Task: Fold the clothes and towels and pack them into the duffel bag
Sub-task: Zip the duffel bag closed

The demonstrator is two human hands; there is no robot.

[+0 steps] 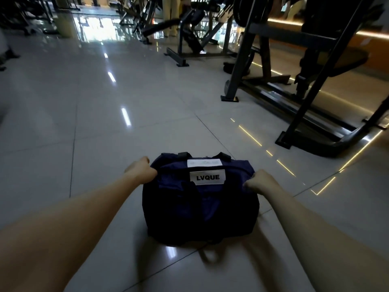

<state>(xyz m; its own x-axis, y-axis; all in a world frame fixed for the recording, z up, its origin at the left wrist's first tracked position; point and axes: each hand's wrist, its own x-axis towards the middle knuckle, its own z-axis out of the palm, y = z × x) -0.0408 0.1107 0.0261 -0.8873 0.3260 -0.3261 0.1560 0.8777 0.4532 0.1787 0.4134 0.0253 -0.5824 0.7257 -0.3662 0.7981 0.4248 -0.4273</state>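
Two bare forearms are stretched forward from the lower corners of the view, one to each side of a navy duffel bag (200, 209) that is set on the glossy grey tiled floor (101, 127). The bag's upper left corner is gripped by the left hand (140, 169), whose fingers are curled tightly into the fabric. The upper right edge is held in the same way by the right hand (260, 182), with its fingers bunched on the cloth. Both hands are thus clamped on the bag, well apart from each other, at opposite ends.

A white label (207, 177) printed "LVQUE" is seen on the middle of the bag's top, and a white paper slip (203, 162) is fixed just beyond it; its print is too small to be read. Two black handle ends (184, 154) are visible at the far edge. A dark strap loop (207, 255) is blurred on the floor by the bag's near side. The dark fabric is poorly lit, so it cannot be told whether the bag's opening is zipped.

Black-framed gym machines (315, 85) are ranged across the right and far side of the room, well apart from the bag, and thin yellow light lines (250, 135) are reflected on the tiles beside them.
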